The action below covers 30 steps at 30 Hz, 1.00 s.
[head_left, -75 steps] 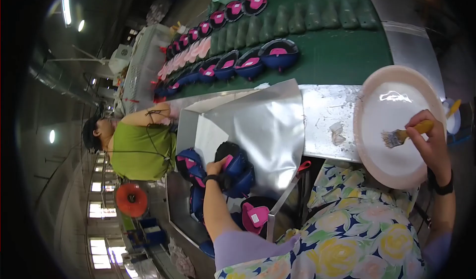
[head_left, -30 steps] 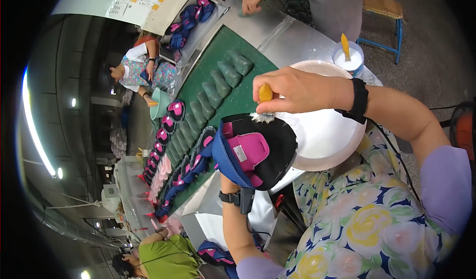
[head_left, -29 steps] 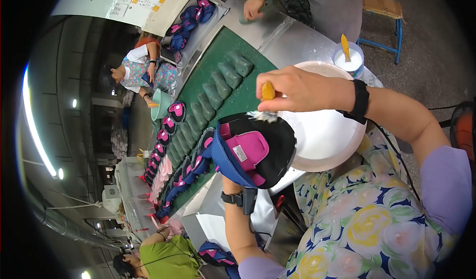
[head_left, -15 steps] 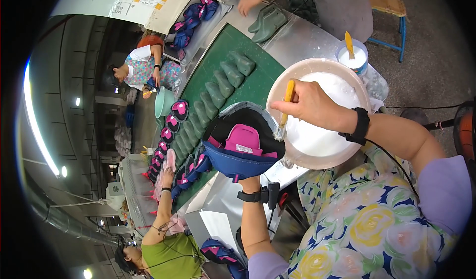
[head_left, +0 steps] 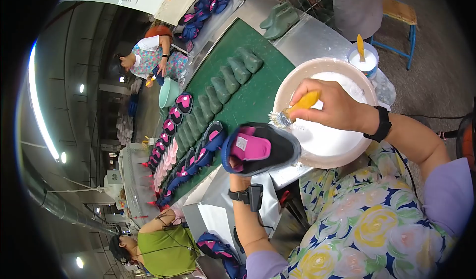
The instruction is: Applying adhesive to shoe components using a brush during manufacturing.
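Note:
A yellow-handled brush (head_left: 303,104) is gripped in my right hand (head_left: 333,105), its white-coated bristles over the left rim of a pinkish basin (head_left: 364,152). White liquid (head_left: 325,139) fills much of that basin. My left hand (head_left: 240,182) holds up a navy and black shoe upper (head_left: 280,152) with a pink tongue. Most of the left fingers are hidden beneath the upper. Brush and upper are close together, with a small gap between them. Rows of green shoe lasts (head_left: 229,80) and more navy uppers (head_left: 202,152) lie on the green belt (head_left: 267,73) beyond.
A tub of white liquid (head_left: 369,70) with another brush stands behind the basin. Two green lasts (head_left: 281,20) rest on the metal edge. Co-workers sit at the far left and lower left; another person stands at the back. A wooden stool (head_left: 399,10) is at the back right.
The upper has turned in my left hand and shifted slightly left. My right hand has tilted the brush and drawn it up, off the upper. The lower-left co-worker's hand has pulled back from the belt.

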Each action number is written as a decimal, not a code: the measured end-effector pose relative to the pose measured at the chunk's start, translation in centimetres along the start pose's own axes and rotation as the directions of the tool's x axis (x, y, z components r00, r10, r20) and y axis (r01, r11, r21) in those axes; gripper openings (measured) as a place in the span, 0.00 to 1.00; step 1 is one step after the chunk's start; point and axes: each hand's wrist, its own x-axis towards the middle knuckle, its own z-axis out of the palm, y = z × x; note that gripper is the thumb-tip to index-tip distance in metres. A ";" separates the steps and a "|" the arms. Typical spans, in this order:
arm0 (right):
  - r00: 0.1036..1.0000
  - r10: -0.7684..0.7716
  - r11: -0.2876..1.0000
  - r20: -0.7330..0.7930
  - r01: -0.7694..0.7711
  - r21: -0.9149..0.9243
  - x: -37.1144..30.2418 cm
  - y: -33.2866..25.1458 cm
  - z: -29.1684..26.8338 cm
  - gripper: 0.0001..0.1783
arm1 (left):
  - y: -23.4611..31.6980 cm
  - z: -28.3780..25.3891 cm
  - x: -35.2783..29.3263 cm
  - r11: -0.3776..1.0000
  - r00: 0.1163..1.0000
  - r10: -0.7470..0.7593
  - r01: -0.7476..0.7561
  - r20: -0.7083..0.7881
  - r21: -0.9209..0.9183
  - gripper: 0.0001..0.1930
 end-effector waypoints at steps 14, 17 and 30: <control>0.648 -0.703 0.688 0.293 0.724 0.051 2.0 0.2 2.4 0.08 | 3.9 5.6 -3.2 0.994 0.998 0.033 -0.028 0.044 -0.106 0.23; 0.739 -0.574 0.793 0.353 0.609 0.013 1.9 0.6 1.3 0.08 | 4.6 5.7 -5.6 0.993 0.999 0.021 -0.015 0.049 -0.116 0.23; 0.932 -0.078 0.980 0.355 0.136 -0.142 2.6 1.6 1.2 0.13 | 3.4 6.2 -5.1 0.980 0.995 -0.027 0.046 0.098 -0.194 0.23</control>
